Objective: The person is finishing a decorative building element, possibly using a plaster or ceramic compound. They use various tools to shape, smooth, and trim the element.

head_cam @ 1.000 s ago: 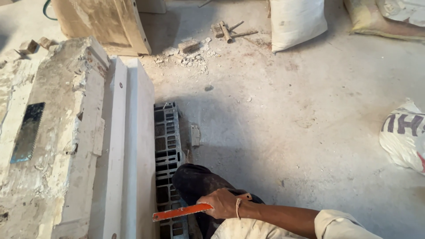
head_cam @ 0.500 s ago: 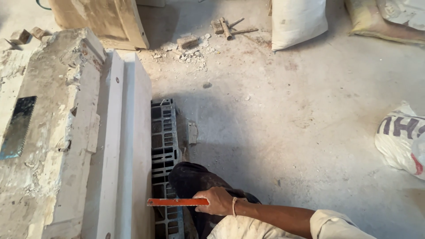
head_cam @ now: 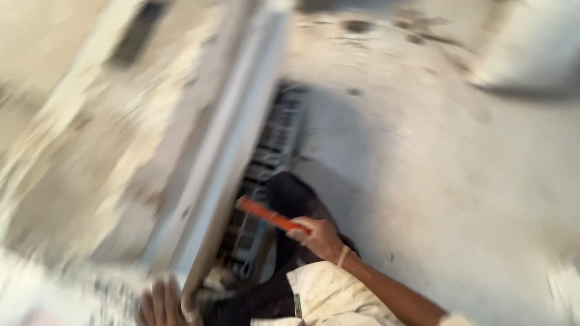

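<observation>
The picture is badly smeared by motion. My right hand (head_cam: 320, 238) is closed around one end of a flat orange tool (head_cam: 272, 215), whose other end points up-left toward a dark metal grate (head_cam: 275, 151) set in the floor. My left hand (head_cam: 160, 305) shows at the bottom edge, against the lower end of a long white slab (head_cam: 232, 139). The blur hides whether its fingers grip the slab. My dark trouser leg (head_cam: 296, 199) and a pale garment (head_cam: 326, 296) lie beneath my right arm.
A rough, mortar-stained block (head_cam: 103, 139) fills the left side beside the white slab. Grey concrete floor (head_cam: 435, 169) spreads to the right, with rubble specks at the top and a pale sack (head_cam: 531, 48) at the top right.
The view has swung and tilted sharply and gone blurry. My left hand has come into view at the slab's lower end. The orange tool now slopes up-left instead of lying level.
</observation>
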